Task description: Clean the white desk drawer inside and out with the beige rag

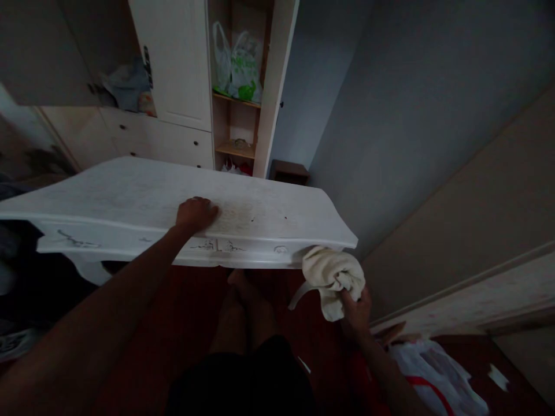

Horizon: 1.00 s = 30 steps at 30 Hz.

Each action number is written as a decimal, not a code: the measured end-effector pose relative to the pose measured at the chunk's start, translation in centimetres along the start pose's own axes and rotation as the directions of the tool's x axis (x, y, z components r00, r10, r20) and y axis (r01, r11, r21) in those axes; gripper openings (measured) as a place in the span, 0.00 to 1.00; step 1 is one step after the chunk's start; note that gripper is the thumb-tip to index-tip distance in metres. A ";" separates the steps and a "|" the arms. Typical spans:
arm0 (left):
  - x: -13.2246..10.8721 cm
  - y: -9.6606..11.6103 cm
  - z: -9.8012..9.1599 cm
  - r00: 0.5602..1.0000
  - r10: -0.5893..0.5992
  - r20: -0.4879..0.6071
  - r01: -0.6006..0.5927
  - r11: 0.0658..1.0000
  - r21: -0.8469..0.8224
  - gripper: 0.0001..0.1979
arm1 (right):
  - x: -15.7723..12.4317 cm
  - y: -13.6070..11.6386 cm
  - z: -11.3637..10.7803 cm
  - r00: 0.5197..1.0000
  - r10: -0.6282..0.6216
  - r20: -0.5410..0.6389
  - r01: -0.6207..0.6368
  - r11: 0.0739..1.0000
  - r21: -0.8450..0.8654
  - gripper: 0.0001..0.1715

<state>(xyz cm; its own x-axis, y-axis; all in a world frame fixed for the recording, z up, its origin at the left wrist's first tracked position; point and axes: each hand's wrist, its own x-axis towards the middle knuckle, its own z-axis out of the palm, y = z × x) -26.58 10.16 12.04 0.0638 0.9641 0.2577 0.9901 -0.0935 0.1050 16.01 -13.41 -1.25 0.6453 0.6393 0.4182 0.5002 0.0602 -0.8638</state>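
A long white table (143, 190) with carved trim stands in front of me. My left hand (197, 214) rests on its top near the front edge, palm down, and holds nothing that I can see. Low at the table's right end, my right hand (358, 306) grips a bunched cream cloth (333, 277). The cloth lies against the front rail below the right corner, and a pale strip hangs from its left side. Part of the right hand's fingers is hidden behind the cloth's folds. Faint marks and two small dark specks show on the tabletop right of my left hand.
A white wardrobe (182, 63) stands behind the table, one door open, with a plastic bag (243, 69) on a shelf. A small brown box-like piece (289, 171) sits by the grey wall (411, 115). At lower right lies a white plastic bag (433, 370) on the red floor.
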 end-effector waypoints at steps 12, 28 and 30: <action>-0.4 0.1 -0.2 1.000 -0.020 0.002 0.020 0.999 -0.044 0.27 | -2.0 -6.2 12.3 0.988 -0.137 0.069 0.134 0.990 0.041 0.27; -0.3 -0.2 0.1 0.999 -0.034 -0.023 0.031 0.995 -0.094 0.26 | -10.7 -14.6 22.4 0.754 -0.300 0.585 0.360 0.933 0.015 0.35; -0.3 -0.3 0.2 0.999 -0.031 -0.019 0.029 0.993 -0.111 0.26 | -11.1 -14.9 23.3 0.730 -0.289 0.619 0.390 0.920 -0.030 0.34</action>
<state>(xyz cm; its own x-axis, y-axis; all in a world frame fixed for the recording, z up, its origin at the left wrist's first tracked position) -26.90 9.99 11.71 0.0309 0.9618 0.2721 0.9715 -0.0930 0.2182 -12.05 -3.57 0.39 -0.0307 0.9241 0.3809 0.7295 0.2812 -0.6234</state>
